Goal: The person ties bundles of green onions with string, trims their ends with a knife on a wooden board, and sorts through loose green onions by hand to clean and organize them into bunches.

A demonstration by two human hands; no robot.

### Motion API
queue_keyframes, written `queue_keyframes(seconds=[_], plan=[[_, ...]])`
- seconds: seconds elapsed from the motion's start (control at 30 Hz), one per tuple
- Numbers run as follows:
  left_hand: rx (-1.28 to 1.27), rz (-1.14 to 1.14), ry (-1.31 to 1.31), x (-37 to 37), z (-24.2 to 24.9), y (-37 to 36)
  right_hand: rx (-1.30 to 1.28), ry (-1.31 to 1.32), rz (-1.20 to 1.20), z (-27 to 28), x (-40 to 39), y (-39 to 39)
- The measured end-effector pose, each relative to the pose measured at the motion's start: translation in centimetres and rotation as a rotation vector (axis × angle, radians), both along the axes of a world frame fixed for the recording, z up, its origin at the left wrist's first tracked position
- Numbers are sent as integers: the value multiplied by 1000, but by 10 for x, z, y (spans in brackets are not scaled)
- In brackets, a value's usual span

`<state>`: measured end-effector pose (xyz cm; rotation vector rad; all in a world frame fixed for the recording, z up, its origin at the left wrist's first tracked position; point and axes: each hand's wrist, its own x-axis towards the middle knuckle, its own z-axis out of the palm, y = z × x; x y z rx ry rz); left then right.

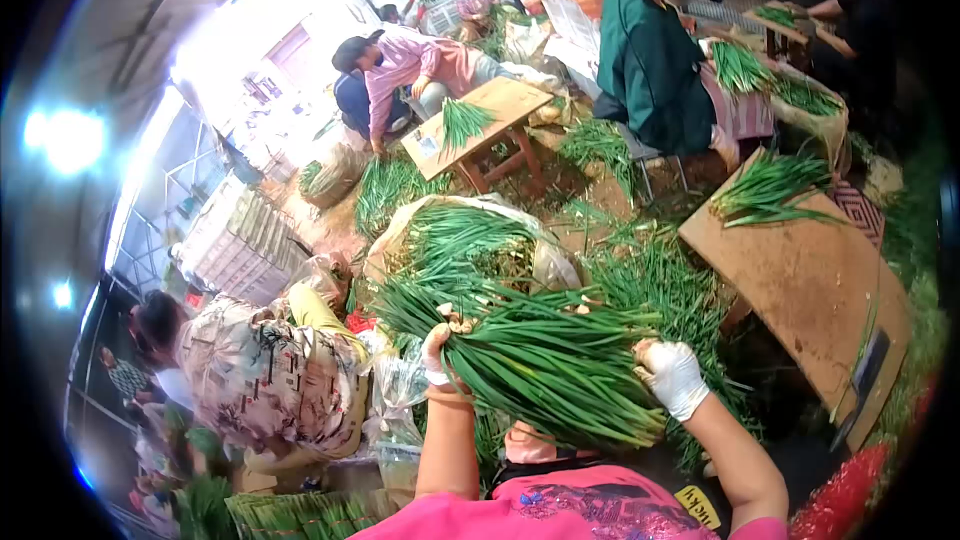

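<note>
A large bunch of long green stalks (560,360) stretches across the space before my chest, in the lower middle of the head view. My left hand (440,345), in a pale glove, is closed on its left part, with leaves spreading beyond it. At its right end my right hand (672,376), in a white glove, grips the pale stalk ends. Right behind the bunch stands an open sack (552,260) filled with more green stalks (470,240).
A wooden board (790,260) at the right bears a small bunch (770,188). Loose stalks (650,275) cover the floor ahead. Several people sit around, one in patterned clothing (270,380) close at the left. A low wooden table (505,105) stands farther off.
</note>
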<state>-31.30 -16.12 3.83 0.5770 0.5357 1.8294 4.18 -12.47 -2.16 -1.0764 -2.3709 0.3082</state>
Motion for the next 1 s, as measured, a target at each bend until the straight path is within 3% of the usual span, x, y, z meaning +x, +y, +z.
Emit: queue_keyframes(seconds=[0.07, 0.17, 0.37, 0.43, 0.5, 0.63, 0.7, 0.77, 0.8, 0.87, 0.93, 1.0], plan=[[35, -32, -54, 5, 6, -2, -3, -44, 10, -19, 0, 4], [73, -40, -112, 4, 4, -2, 85, 105, 27, -3, -6, 6], [55, -18, 0, -10, -13, -1, -76, -245, 34, -6, -20, 16], [37, 29, -8, 15, 4, -6, 56, -113, -13, 4, -11, 13], [69, -38, -50, 0, -11, -3, 169, 101, -63, 6, 3, 14], [52, -101, -79, -2, -12, -5, -184, -309, -190, -9, 78, 15], [36, -131, -109, 6, -11, -7, -468, -898, -319, -64, 136, 10], [102, -162, -78, -5, -25, -4, -739, -1082, -313, -92, 176, -1], [31, -106, -72, -11, -30, -7, -624, -861, -439, -74, 163, -9], [-82, -9, -58, -26, -40, -11, -373, -305, -244, -41, 142, -20], [-108, -7, -64, -32, -44, -8, -262, 232, -267, -12, 102, -29], [-25, -123, -65, -9, -28, -5, -292, 141, -192, 13, 75, -35]])
